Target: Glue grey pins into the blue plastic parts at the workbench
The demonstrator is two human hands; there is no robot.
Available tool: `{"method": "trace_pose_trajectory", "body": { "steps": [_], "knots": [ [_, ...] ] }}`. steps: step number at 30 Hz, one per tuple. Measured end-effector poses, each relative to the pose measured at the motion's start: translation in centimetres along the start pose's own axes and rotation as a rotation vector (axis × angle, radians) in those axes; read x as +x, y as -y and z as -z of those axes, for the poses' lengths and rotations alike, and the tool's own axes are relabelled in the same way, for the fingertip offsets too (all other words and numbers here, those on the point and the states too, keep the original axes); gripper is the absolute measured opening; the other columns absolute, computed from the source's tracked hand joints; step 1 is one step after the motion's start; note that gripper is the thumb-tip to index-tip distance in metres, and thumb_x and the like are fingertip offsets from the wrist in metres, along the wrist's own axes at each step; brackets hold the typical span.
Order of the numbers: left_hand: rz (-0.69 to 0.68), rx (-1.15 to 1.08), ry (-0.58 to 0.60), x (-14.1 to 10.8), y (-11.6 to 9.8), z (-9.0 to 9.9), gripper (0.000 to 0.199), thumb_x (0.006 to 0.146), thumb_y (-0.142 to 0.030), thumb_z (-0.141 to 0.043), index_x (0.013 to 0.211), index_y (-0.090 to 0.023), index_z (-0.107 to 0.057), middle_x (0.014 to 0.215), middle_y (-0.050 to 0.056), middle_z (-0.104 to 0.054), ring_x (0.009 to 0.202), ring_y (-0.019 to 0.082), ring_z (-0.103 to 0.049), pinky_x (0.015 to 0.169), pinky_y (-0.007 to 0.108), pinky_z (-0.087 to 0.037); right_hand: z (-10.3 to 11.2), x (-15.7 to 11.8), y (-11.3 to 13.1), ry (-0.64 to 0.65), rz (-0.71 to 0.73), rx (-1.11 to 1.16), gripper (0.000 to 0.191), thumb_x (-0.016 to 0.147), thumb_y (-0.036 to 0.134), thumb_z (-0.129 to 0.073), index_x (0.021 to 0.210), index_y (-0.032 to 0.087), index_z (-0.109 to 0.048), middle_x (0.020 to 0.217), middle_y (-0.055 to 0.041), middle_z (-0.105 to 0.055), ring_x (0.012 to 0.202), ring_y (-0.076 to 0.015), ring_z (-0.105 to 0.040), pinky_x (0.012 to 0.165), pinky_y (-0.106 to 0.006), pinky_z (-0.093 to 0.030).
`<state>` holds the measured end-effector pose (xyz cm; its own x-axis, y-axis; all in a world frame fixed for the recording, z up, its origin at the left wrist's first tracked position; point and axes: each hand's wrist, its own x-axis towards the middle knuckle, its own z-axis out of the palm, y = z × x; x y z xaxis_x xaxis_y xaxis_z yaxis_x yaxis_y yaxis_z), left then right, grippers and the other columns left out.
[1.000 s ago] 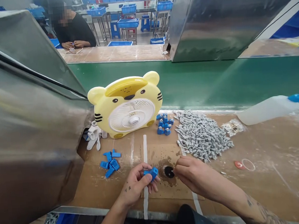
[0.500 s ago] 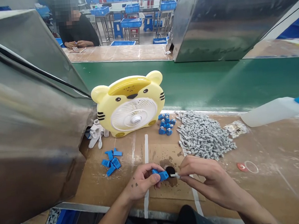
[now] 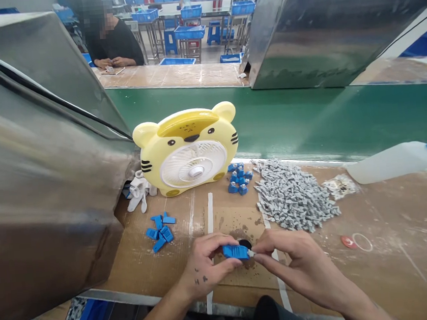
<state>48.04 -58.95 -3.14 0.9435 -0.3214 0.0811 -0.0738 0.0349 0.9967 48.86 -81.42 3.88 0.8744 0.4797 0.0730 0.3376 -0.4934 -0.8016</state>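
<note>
While the steel housing [image 3: 33, 169] fills the left of the view, a small scatter of blue clips [image 3: 159, 232] lies on the brown bench [image 3: 390, 244] beside it, with a yellow tiger-faced fan [image 3: 188, 149] standing behind; nearer the body, the left hand [image 3: 203, 264] is closed around a blue plastic piece [image 3: 234, 251], thumb below and fingers curled over the top; the piece lies with its long axis roughly level, running left to right, its open end facing the right hand. Just right of it, touching that end, is a small white part [image 3: 251, 252] pinched between the thumb and forefinger of the right hand [image 3: 291, 262], whose other fingers are folded in (how deep the white part sits I cannot tell). Both hands hover over a dark round hole [image 3: 244, 243] in the cardboard pad; the left is the one carrying the blue piece; the right meets it from the side. Further right lie a second cluster of blue pieces [image 3: 239, 178], a heap of grey parts [image 3: 293, 195], and a white squeeze bottle [image 3: 394, 161] on its side.
</note>
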Motion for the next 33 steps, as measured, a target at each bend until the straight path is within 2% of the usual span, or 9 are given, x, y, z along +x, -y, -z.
{"method": "trace_pose_trajectory", "body": {
  "steps": [4, 9, 11, 13, 16, 23, 26, 30, 33],
  "knots": [
    [-0.208, 0.114, -0.032, 0.1, -0.8, 0.0, 0.024, 0.084, -0.019, -0.077, 0.108, -0.018, -0.075, 0.097, 0.008, -0.076, 0.089, 0.018, -0.070, 0.082, 0.024, -0.053, -0.7, -0.3, -0.2, -0.052, -0.037, 0.077, 0.010, 0.098, 0.025, -0.065, 0.091, 0.025, -0.071, 0.084, 0.0022, -0.073, 0.074, -0.0126, -0.068, 0.069, -0.022, -0.048],
    [-0.255, 0.155, -0.041, 0.5, -1.1, -0.3, 0.016, 0.084, -0.018, -0.076, 0.099, -0.015, -0.076, 0.090, 0.009, -0.075, 0.083, 0.017, -0.070, 0.077, 0.023, -0.054, -2.2, -0.1, -0.8, -0.039, -0.091, 0.183, 0.015, 0.096, 0.029, -0.066, 0.084, 0.022, -0.073, 0.077, 0.0004, -0.073, 0.069, -0.0139, -0.067, 0.065, -0.023, -0.049],
    [-0.233, 0.196, -0.056, 0.9, -1.4, -0.6, 0.004, 0.086, -0.017, -0.072, 0.088, -0.016, -0.075, 0.079, 0.006, -0.073, 0.072, 0.014, -0.068, 0.069, 0.021, -0.052, -3.1, 0.3, -1.0, -0.019, -0.108, 0.204, 0.021, 0.095, 0.032, -0.068, 0.077, 0.021, -0.072, 0.071, -0.0004, -0.071, 0.065, -0.0148, -0.065, 0.061, -0.024, -0.048],
    [-0.196, 0.255, -0.101, 1.4, -1.8, -0.7, 0.008, 0.089, -0.018, -0.068, 0.085, -0.016, -0.074, 0.074, 0.003, -0.071, 0.067, 0.013, -0.065, 0.067, 0.021, -0.049, -3.6, 1.0, -0.9, -0.045, -0.100, 0.217, 0.024, 0.094, 0.034, -0.068, 0.074, 0.020, -0.071, 0.067, -0.0008, -0.069, 0.062, -0.0149, -0.064, 0.059, -0.024, -0.047],
    [-0.093, 0.272, -0.202, 2.5, -2.5, -0.5, 0.012, 0.094, -0.027, -0.066, 0.092, -0.018, -0.074, 0.080, 0.003, -0.072, 0.075, 0.014, -0.065, 0.073, 0.023, -0.049, -3.6, 2.6, -0.3, -0.115, -0.066, 0.202, 0.019, 0.094, 0.031, -0.067, 0.079, 0.019, -0.073, 0.071, -0.0016, -0.072, 0.064, -0.0151, -0.065, 0.062, -0.024, -0.048],
    [0.140, -0.318, -0.365, 4.6, -1.9, 0.2, 0.027, 0.098, -0.043, -0.057, 0.095, -0.016, -0.063, 0.079, 0.002, -0.062, 0.066, 0.011, -0.060, 0.060, 0.020, -0.047, -3.0, 4.4, -0.1, -0.162, -0.013, 0.205, 0.011, 0.093, 0.030, -0.068, 0.087, 0.021, -0.073, 0.075, -0.0017, -0.072, 0.068, -0.0165, -0.065, 0.065, -0.026, -0.048],
    [0.128, -0.419, -0.331, 4.3, -1.7, 0.1, 0.024, 0.098, -0.040, -0.058, 0.102, -0.017, -0.061, 0.086, 0.003, -0.062, 0.065, 0.010, -0.061, 0.055, 0.018, -0.046, -2.7, 4.0, -0.6, -0.157, 0.036, 0.167, 0.013, 0.092, 0.034, -0.073, 0.098, 0.023, -0.072, 0.083, -0.0020, -0.069, 0.076, -0.0180, -0.064, 0.072, -0.028, -0.048],
    [0.066, -0.315, -0.213, 3.4, -2.6, -0.4, 0.023, 0.101, -0.037, -0.053, 0.117, -0.021, -0.057, 0.114, 0.006, -0.061, 0.057, 0.005, -0.060, 0.053, 0.019, -0.048, -2.1, 3.9, -0.5, -0.031, 0.085, 0.123, 0.034, 0.087, 0.040, -0.079, 0.118, 0.028, -0.069, 0.100, -0.0039, -0.065, 0.093, -0.0214, -0.062, 0.085, -0.032, -0.049],
    [0.029, -0.237, -0.158, 3.1, -3.3, -0.7, 0.025, 0.103, -0.036, -0.048, 0.122, -0.023, -0.056, 0.122, 0.007, -0.062, 0.057, 0.005, -0.059, 0.055, 0.020, -0.049, -2.0, 3.9, -0.5, 0.005, 0.033, 0.150, 0.048, 0.080, 0.051, -0.082, 0.121, 0.028, -0.069, 0.108, -0.0063, -0.064, 0.100, -0.0250, -0.062, 0.087, -0.036, -0.052]
  ]
}}
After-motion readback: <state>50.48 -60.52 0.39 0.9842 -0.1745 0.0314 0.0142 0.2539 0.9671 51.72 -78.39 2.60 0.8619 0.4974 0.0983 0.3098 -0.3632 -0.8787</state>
